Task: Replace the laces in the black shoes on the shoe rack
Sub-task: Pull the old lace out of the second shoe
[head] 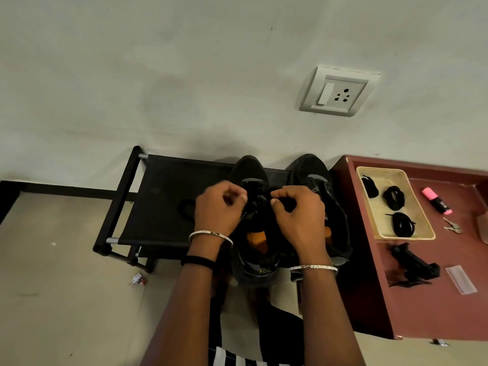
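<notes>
The black shoe rack (158,202) stands against the wall (184,75), and the left half of its fabric shelf is bare out to the frame edge. On its right half a black shoe (249,170) lies under both hands, toe to the wall. The left hand (219,207) has its fingers (237,195) curled, pinching the black lace (257,199) over the tongue. The right hand (298,215) has its fingers (277,200) pinching the lace from the other side. A second black shoe (313,173) sits just beside the edge of the maroon worktop (435,299), where a tray (380,169) holds coiled black laces (393,198).

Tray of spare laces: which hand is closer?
Right. The right hand pinches the lace on one shoe, toward the tray, with the second shoe between them. The left hand pinches it farther left.
</notes>
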